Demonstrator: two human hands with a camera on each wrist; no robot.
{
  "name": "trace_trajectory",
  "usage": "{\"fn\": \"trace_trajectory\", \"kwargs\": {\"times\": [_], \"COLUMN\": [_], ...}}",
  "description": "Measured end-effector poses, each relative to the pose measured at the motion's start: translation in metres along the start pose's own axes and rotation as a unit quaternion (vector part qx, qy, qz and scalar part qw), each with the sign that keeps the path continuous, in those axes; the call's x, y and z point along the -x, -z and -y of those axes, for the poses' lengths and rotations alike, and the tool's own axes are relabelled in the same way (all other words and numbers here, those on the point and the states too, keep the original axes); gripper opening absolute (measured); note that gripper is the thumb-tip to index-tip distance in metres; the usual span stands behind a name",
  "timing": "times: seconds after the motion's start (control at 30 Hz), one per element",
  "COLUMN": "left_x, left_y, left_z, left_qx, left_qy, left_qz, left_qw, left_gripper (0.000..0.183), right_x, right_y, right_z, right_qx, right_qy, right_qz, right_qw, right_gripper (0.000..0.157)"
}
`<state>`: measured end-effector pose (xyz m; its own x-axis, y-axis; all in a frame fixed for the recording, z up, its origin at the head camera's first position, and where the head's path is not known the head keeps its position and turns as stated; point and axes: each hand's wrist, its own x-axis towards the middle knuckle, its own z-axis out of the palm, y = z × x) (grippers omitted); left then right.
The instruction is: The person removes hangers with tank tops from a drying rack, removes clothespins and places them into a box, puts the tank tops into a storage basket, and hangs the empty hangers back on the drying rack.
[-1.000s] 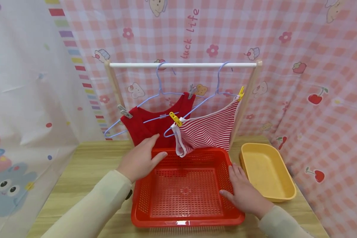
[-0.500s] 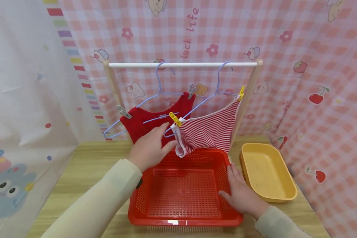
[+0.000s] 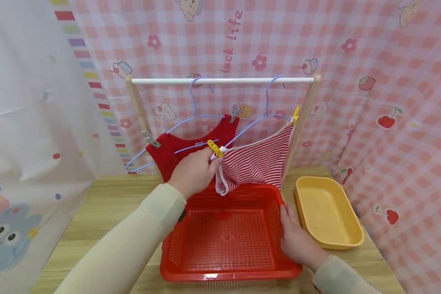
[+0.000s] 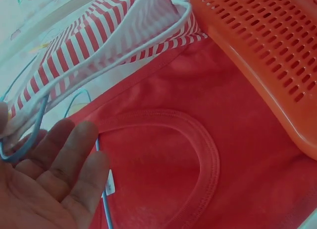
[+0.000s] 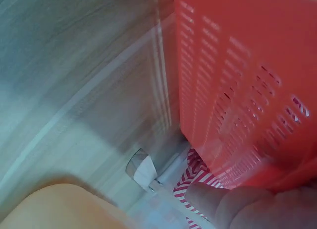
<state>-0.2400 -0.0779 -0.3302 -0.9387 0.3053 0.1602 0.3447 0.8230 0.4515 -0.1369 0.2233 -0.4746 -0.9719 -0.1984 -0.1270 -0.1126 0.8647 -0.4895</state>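
Note:
My left hand (image 3: 192, 173) reaches over the red basket to the lower corner of a red-and-white striped garment (image 3: 259, 161). Its thumb and index finger meet right below the yellow clothespin (image 3: 215, 148) there. In the left wrist view, they lie around the end of the blue hanger (image 4: 30, 144) and the white waistband, while the other fingers (image 4: 74, 159) spread loosely. A red sleeveless top (image 3: 169, 153) hangs behind. My right hand (image 3: 297, 239) lies along the right side of the red basket (image 3: 279, 274) with its fingers extended; its thumb is hidden in the head view.
A rack with a white rail (image 3: 235, 81) carries both hangers. Grey clothespins (image 3: 151, 139) fasten the red top, and a second yellow clothespin (image 3: 295, 114) grips the striped garment's upper corner. A yellow tray (image 3: 325, 212) stands right of the basket on the wooden table (image 3: 106, 204).
My left hand has moved right and up, from in front of the red top to the striped garment's clipped corner. My right thumb, earlier visible inside the basket, no longer shows there.

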Motion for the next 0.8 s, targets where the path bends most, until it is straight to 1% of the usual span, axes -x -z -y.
{"fn": "trace_trajectory", "kwargs": {"times": [0.1, 0.33, 0.5, 0.63, 0.8], "left_x": [-0.0028, -0.0036, -0.0040, -0.0061, -0.0088], "left_y": [0.0000, 0.0012, 0.0016, 0.0032, 0.0046], "left_z": [0.0002, -0.0004, 0.0009, 0.0012, -0.0003], "left_qx": [0.000, -0.018, -0.007, 0.011, -0.004], "left_qy": [0.007, 0.010, 0.006, -0.004, -0.007], "left_qz": [0.003, 0.012, 0.019, 0.023, 0.022], "left_qw": [1.0000, 0.9997, 0.9998, 0.9997, 0.9997], "left_gripper": [0.024, 0.026, 0.027, 0.030, 0.029], "right_x": [-0.0006, -0.0031, -0.0028, -0.0031, -0.0046], "right_y": [-0.0013, -0.0048, -0.0051, -0.0043, -0.0038], "right_z": [-0.0001, -0.0007, 0.0004, 0.0012, 0.0010], "right_qx": [-0.003, 0.007, 0.023, 0.022, 0.007], "right_qy": [-0.011, -0.013, -0.011, -0.019, -0.038], "right_qz": [-0.007, -0.041, -0.049, -0.042, -0.028], "right_qw": [1.000, 0.999, 0.998, 0.999, 0.999], "right_gripper": [0.079, 0.080, 0.081, 0.081, 0.082]}}
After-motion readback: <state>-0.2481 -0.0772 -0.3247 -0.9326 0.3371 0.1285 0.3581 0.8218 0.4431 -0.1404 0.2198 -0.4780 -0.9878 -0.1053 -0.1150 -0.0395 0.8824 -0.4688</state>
